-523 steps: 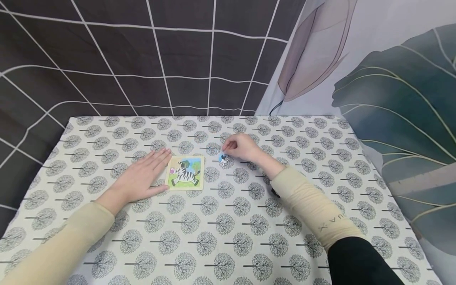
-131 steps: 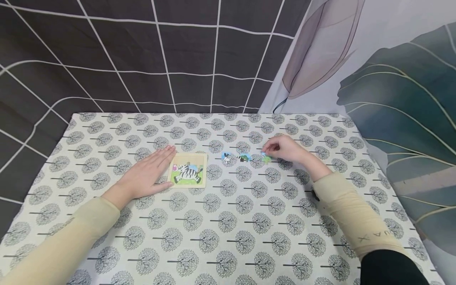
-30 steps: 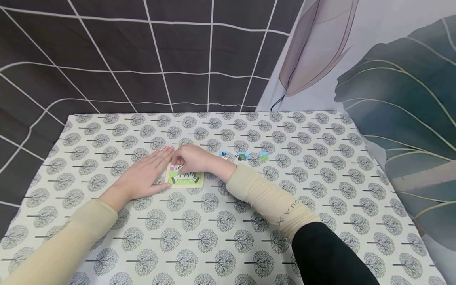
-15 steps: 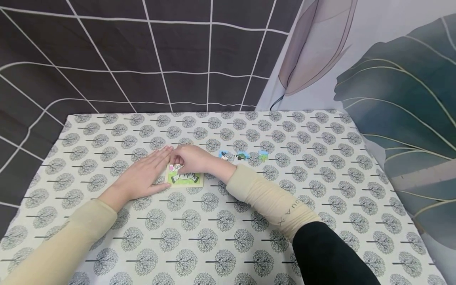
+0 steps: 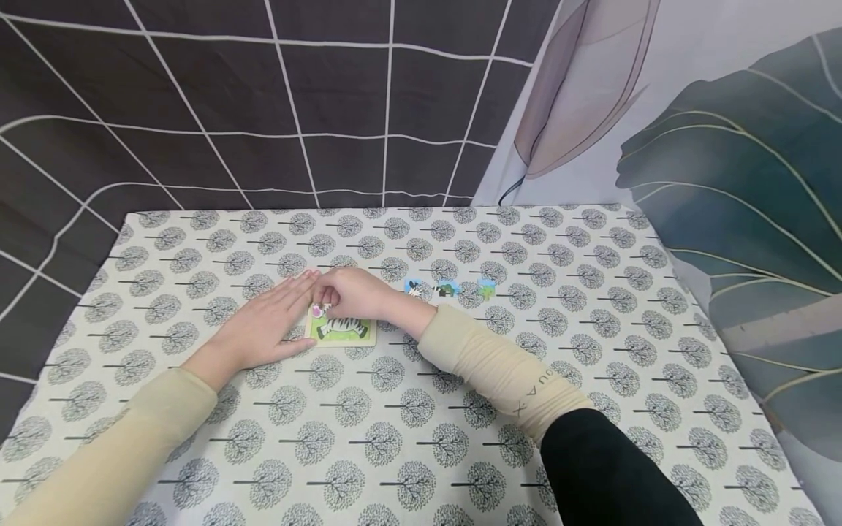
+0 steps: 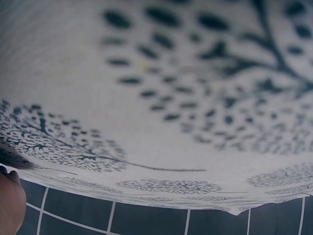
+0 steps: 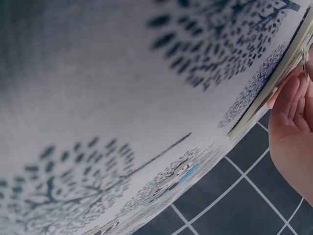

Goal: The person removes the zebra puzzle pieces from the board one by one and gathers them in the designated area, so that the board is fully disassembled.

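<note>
A small wooden zebra puzzle [image 5: 342,340] lies on the patterned cloth, its upper part hidden by my right hand [image 5: 355,294]. The thumb and fingers of that hand pinch the pink-nosed puzzle piece [image 5: 319,311] at the board's left side; it looks slightly tilted. In the right wrist view, the curled right hand [image 7: 293,132] is over the puzzle's edge [image 7: 259,103]. My left hand [image 5: 266,321] lies flat with straight fingers against the frame's left side. Only a bit of the left hand [image 6: 11,205] shows in the left wrist view.
Three loose puzzle pieces lie right of the board in a row: a zebra-ear piece [image 5: 413,286], a dark green and blue piece [image 5: 446,289] and a tree piece [image 5: 487,289]. A dark gridded curtain [image 5: 263,109] hangs behind the table.
Three pieces have come out of the puzzle and lie to its right. The right hand has moved back left from the tree piece to the board. Lately the pink-nosed piece has tilted slightly.
</note>
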Tool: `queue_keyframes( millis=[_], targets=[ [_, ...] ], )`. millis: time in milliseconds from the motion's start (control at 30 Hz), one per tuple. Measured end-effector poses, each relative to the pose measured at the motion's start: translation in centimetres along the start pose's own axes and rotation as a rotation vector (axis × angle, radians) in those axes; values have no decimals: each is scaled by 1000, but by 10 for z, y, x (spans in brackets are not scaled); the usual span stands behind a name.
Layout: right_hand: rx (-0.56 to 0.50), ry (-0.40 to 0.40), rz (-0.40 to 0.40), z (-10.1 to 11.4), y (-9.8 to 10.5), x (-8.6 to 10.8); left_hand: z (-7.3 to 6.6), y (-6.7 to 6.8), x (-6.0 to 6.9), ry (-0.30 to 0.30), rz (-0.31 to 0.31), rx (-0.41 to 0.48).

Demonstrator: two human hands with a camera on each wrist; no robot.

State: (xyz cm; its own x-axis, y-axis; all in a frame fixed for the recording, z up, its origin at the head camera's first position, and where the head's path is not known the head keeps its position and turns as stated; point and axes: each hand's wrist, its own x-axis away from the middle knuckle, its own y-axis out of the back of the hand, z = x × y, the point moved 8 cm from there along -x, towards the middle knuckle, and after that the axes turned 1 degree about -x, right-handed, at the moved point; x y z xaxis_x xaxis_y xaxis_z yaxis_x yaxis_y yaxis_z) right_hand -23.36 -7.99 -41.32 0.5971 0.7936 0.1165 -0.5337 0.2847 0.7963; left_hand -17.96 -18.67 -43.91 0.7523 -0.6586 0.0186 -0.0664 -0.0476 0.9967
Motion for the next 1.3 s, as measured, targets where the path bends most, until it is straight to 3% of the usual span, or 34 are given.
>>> queue_keyframes(
  millis=[267, 933, 1167, 1300],
  targets=[
    [-46, 19, 25, 1, -4, -1, 0, 0, 0, -6, -15, 2],
    [56, 10, 26, 9, -5, 4, -1, 0, -1, -5, -11, 6],
    [10, 31, 7, 9, 1, 7, 0, 0, 0, -6, -17, 6],
    [-34, 1, -17, 2, 11, 18, 1, -1, -1, -6, -8, 5]
  ],
)
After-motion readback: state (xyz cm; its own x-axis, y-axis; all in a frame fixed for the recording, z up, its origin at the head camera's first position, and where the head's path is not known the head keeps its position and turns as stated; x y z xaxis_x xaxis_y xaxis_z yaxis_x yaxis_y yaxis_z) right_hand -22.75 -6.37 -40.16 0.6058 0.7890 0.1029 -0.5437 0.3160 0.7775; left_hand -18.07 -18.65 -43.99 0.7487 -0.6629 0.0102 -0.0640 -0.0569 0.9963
